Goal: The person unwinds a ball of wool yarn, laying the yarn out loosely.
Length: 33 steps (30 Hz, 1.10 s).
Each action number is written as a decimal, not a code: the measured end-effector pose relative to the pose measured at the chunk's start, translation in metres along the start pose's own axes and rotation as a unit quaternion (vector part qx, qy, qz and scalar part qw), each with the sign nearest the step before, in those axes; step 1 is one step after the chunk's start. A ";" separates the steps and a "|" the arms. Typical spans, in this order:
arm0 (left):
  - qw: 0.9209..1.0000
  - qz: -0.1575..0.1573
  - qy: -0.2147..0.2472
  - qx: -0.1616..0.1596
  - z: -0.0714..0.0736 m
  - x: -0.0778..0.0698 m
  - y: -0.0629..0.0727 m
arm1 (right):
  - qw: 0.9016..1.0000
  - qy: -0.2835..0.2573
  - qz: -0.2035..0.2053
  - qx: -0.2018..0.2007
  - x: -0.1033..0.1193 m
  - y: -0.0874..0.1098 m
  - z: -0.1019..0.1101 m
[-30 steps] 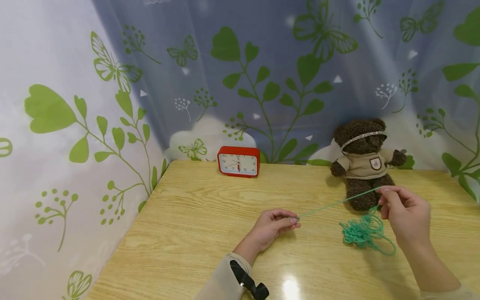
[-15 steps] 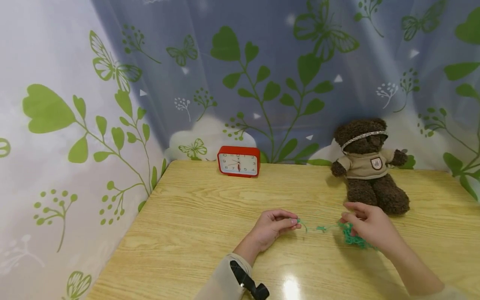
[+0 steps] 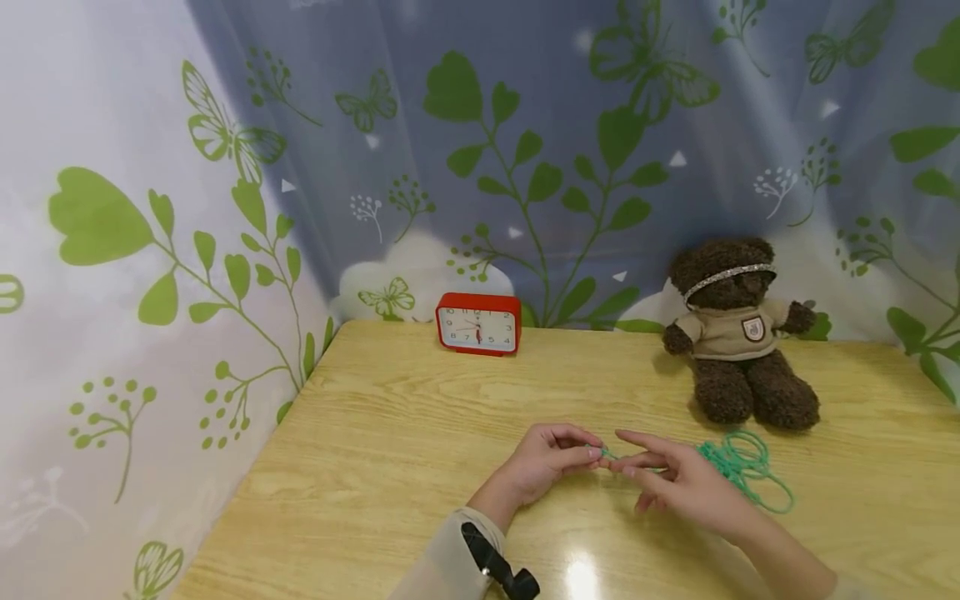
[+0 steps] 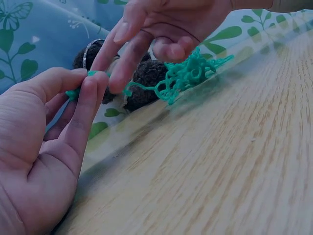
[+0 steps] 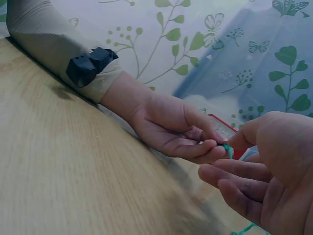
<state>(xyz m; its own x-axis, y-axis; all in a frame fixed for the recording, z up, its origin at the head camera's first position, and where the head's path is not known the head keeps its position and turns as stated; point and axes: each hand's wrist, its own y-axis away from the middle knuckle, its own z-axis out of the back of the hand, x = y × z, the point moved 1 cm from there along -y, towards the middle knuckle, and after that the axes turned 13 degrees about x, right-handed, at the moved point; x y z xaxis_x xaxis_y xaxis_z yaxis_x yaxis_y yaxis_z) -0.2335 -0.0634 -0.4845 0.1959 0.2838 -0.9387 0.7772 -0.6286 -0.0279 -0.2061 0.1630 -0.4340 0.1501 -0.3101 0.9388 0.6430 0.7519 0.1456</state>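
My left hand point(image 3: 536, 465) pinches the end of a green yarn between thumb and fingers, low over the wooden table. In the left wrist view a bit of the yarn point(image 4: 73, 94) shows behind those fingertips. My right hand point(image 3: 690, 487) is just to the right, its fingers apart and its fingertips close to the left fingertips. In the right wrist view a short green end point(image 5: 228, 151) sticks out between the two hands. From there the strand runs to a loose tangled yarn pile point(image 3: 742, 468) on the table, partly behind my right hand.
A brown teddy bear point(image 3: 738, 333) in a beige top sits at the back right, behind the yarn. At the table's back edge stands a red alarm clock point(image 3: 478, 325). Leaf-patterned curtains point(image 3: 525, 167) hang behind the table point(image 3: 360, 467).
My right hand has let its stretched yarn strand drop and come left and down, past the pile, to my left fingertips. The left hand has stayed nearly in place.
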 end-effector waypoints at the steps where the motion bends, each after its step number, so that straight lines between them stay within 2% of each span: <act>1: 1.000 0.001 -0.002 0.006 0.000 0.000 0.001 | 1.000 -0.006 -0.005 0.009 -0.001 -0.001 -0.002; 5: 1.000 -0.007 -0.010 0.018 -0.001 0.000 0.001 | 0.999 -0.014 -0.010 0.035 -0.004 -0.005 -0.008; 8: 1.000 -0.010 -0.015 0.021 -0.002 -0.001 0.001 | 0.999 -0.012 -0.008 0.039 -0.006 -0.007 -0.010; 11: 1.000 -0.007 -0.016 0.021 -0.002 -0.001 0.002 | 1.000 -0.004 -0.013 0.025 -0.007 -0.007 -0.010; 19: 1.000 -0.014 -0.013 -0.005 -0.001 0.000 0.000 | 0.998 -0.003 -0.036 -0.058 -0.005 -0.005 -0.006; 29: 0.999 -0.019 -0.003 -0.040 0.000 0.002 -0.002 | 0.996 0.028 -0.029 -0.084 0.002 0.001 -0.001; 33: 0.999 -0.023 0.001 -0.043 0.001 0.003 -0.002 | 0.994 0.040 -0.031 -0.095 0.002 0.002 0.001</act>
<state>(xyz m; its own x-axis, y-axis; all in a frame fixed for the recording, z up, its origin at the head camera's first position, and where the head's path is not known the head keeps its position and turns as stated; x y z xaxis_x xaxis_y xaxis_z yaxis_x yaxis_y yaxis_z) -0.2353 -0.0619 -0.4873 0.1593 0.3123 -0.9365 0.8336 -0.5508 -0.0420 -0.2055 0.1646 -0.4319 0.1604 -0.4025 0.9013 0.7823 0.6087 0.1326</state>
